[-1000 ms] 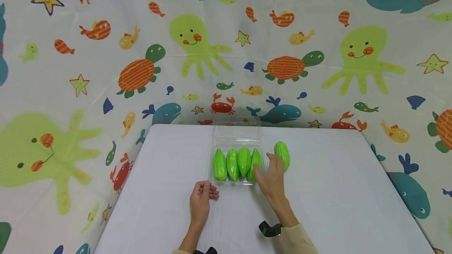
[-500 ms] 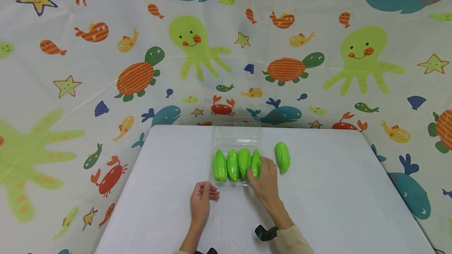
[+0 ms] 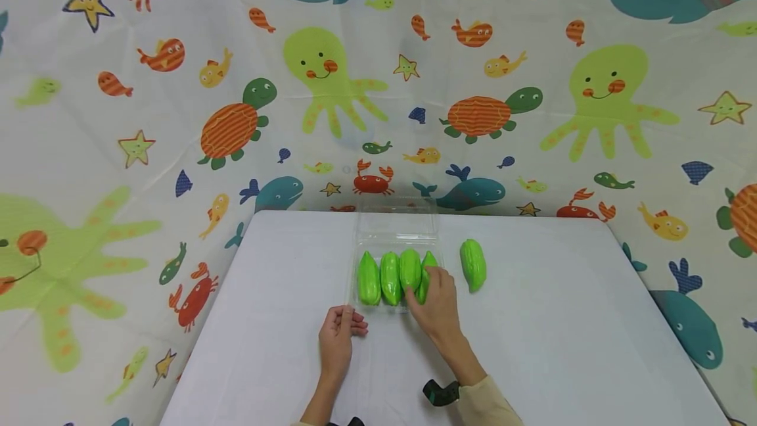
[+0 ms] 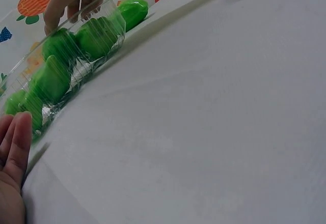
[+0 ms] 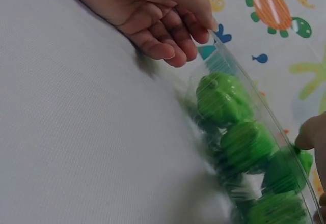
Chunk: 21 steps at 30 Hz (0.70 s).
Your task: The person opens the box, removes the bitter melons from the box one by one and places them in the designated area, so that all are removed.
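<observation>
A clear plastic clamshell box [image 3: 395,307] stands lid up on the table, holding several green ridged gourds that look like bitter melons. With thumb and curled fingers, my left hand [image 3: 336,342] pinches its near left corner; in the right wrist view the thumb tip lies on the rim [image 5: 232,56]. My right hand [image 3: 436,304] reaches over the box's near right side, fingers bent over the rightmost gourd [image 3: 427,268] and thumb near the third gourd [image 3: 409,268]. Its fingers partly hide the rightmost one. Another gourd [image 3: 473,265] lies outside, to the right of the box.
The white-covered table [image 3: 562,321] reaches back to a curtain [image 3: 367,84] printed with sea animals. Behind the box, its raised clear lid [image 3: 396,219] leans toward the curtain. A dark wrist camera [image 3: 440,393] sits on the right forearm.
My right hand has moved left and slightly toward me, from beside the loose gourd to over the rightmost gourd in the box. The left hand holds still at the corner.
</observation>
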Available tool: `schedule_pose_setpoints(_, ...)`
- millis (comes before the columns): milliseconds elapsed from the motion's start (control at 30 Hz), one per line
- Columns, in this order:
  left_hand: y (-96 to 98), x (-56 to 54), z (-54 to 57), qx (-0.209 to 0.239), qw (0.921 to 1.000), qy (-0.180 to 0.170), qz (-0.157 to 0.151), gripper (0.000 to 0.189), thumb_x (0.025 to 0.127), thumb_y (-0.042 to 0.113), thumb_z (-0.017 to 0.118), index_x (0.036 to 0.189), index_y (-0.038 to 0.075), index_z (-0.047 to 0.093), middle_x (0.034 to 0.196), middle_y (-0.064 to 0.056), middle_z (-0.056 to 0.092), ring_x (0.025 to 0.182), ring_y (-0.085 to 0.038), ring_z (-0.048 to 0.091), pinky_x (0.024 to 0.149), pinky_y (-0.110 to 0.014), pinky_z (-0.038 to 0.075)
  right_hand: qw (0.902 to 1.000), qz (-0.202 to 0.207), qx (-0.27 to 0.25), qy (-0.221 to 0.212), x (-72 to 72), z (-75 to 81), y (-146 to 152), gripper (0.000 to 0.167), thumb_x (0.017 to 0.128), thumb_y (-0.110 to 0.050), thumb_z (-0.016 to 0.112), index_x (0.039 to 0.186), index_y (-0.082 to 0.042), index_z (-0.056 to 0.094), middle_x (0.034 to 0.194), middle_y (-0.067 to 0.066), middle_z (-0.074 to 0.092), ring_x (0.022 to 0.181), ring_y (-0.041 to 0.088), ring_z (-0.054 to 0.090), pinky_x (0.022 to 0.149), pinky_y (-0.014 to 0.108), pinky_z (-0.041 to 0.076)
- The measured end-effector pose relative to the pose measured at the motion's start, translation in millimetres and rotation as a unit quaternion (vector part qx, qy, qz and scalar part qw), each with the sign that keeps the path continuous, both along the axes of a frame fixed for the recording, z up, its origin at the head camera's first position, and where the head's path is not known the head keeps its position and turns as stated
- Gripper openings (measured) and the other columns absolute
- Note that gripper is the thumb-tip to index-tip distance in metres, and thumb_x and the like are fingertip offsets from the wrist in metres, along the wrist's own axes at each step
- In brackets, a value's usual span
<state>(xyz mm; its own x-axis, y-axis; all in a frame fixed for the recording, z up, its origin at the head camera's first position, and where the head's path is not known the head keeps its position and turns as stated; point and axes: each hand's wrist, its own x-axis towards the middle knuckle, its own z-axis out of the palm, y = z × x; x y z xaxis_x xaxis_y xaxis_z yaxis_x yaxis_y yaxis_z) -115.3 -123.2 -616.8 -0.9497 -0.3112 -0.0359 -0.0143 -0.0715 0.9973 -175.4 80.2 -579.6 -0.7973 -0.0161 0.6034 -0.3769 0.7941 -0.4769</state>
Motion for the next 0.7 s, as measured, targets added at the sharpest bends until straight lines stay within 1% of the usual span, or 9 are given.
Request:
schedule_pose_setpoints(200,1.7,2.6,-0.3,-0.001,1.0000,0.000,0.002,0.033,0.105,0.030,0.055,0.104,-0.003,0.058,0.088,-0.019,0.068,0.070,-0.016,0.071,0.065,-0.031,0.065,0.9998,0.004,0.022,-0.003,1.1,1.5,-2.4,0.052,0.076,-0.025,0.079,0.113,0.006,0.061,0.106,0.021,0.063,0.091,0.034,0.060,0.071,0.043,0.054)
schedule_pose_setpoints(300,2.6,3.9,-0.8,-0.001,1.0000,-0.001,0.004,0.032,0.105,0.029,0.054,0.104,-0.003,0.058,0.089,-0.019,0.068,0.070,-0.017,0.071,0.065,-0.031,0.065,0.9996,0.009,0.027,-0.005,1.6,3.0,-3.2,0.053,0.075,-0.025,0.081,0.113,0.006,0.061,0.107,0.022,0.063,0.092,0.035,0.061,0.072,0.044,0.054)
schedule_pose_setpoints(433,5.0,6.1,-1.1,-0.008,0.9998,-0.012,0.010,0.029,0.106,0.025,0.052,0.106,-0.004,0.058,0.090,-0.019,0.068,0.071,-0.018,0.071,0.066,-0.030,0.065,0.9991,0.016,0.031,-0.023,2.2,4.1,-3.9,0.056,0.075,-0.027,0.082,0.115,0.006,0.061,0.108,0.022,0.063,0.094,0.036,0.059,0.075,0.045,0.054)
schedule_pose_setpoints(567,6.5,7.4,-3.6,-0.010,0.9997,-0.018,0.016,0.027,0.106,0.020,0.051,0.108,-0.006,0.058,0.091,-0.019,0.068,0.072,-0.022,0.072,0.067,-0.033,0.065,0.9981,0.015,0.044,-0.041,3.4,4.0,-4.4,0.058,0.076,-0.029,0.082,0.116,0.005,0.060,0.109,0.021,0.062,0.094,0.034,0.058,0.074,0.043,0.052)
schedule_pose_setpoints(700,7.1,8.6,-5.1,0.001,0.9997,-0.013,0.018,0.027,0.105,0.022,0.053,0.106,-0.005,0.058,0.090,-0.019,0.068,0.072,-0.023,0.072,0.066,-0.034,0.065,0.9981,0.016,0.048,-0.035,4.8,4.7,-4.3,0.055,0.076,-0.025,0.082,0.116,0.005,0.061,0.108,0.021,0.063,0.093,0.035,0.058,0.073,0.043,0.052)
